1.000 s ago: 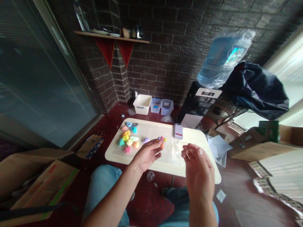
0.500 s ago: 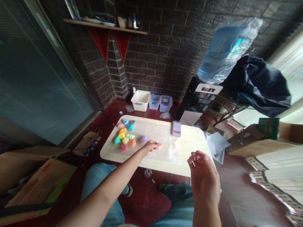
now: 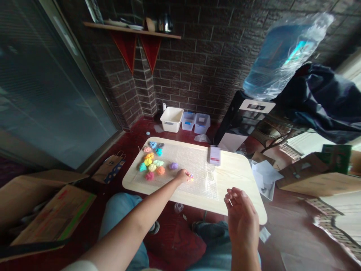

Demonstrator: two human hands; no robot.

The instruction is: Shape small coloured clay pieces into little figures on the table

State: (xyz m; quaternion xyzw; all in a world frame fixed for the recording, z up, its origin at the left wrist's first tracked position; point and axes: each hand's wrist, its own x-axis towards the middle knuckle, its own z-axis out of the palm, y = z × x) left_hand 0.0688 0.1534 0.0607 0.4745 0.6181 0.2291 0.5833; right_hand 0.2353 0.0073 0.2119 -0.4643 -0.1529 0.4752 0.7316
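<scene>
My left hand (image 3: 184,175) reaches over the table, its fingertips pinched on a small multicoloured piece (image 3: 191,177) with pink, yellow and purple spots. Just left of that hand, a purple lump (image 3: 173,165) of soft modelling clay lies on bubble wrap (image 3: 197,158). Further left sit several other clay lumps, among them an orange lump (image 3: 160,170), a pale green lump (image 3: 158,163) and a dark pink lump (image 3: 149,175). My right hand (image 3: 242,212) is raised near the table's front edge, fingers loosely bent and apart, with nothing visible in it.
The pale table (image 3: 237,180) carries a small blurred box (image 3: 215,155) at its back edge. Behind it stand a white bin (image 3: 171,119), clear tubs (image 3: 202,123) and a water dispenser (image 3: 232,124). Cardboard boxes (image 3: 53,214) flank me; a clear round container (image 3: 178,207) is on the floor.
The view has shifted slightly, so the surroundings sit further right. My left hand has turned a little and keeps the multicoloured piece. My right hand stays raised, slightly lower in view.
</scene>
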